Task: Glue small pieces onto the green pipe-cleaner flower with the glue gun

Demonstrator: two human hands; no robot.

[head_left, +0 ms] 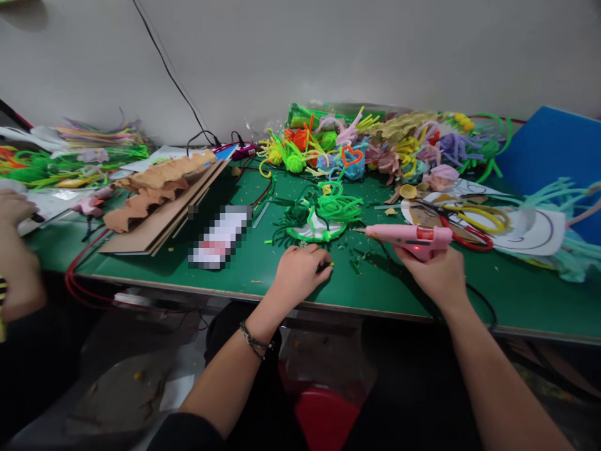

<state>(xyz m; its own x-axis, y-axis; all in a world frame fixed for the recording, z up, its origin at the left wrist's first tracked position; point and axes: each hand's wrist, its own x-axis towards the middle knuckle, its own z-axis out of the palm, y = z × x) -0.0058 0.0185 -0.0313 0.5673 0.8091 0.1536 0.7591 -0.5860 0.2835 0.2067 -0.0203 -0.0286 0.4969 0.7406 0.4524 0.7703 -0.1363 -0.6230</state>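
Observation:
My right hand (434, 279) grips a pink hot glue gun (404, 235), its nozzle pointing left and a red light glowing on its side. Close to the nozzle tip lies a white round piece edged with green pipe cleaner (320, 232). Bundles of bright and dark green pipe cleaners (335, 208) rest on that piece. In front of it, my left hand (303, 270) is closed near the table's front edge. A small dark thing with a yellowish end shows at its fingertips, too small to name.
Behind lies a heap of colourful pipe-cleaner flowers (328, 150). Scissors with yellow and red handles (479, 219) lie at right, near a blue board (554, 147). Cardboard sheets (159, 219) lean at left. A co-worker's hand (16, 207) is at far left. Cords cross the green table (263, 282).

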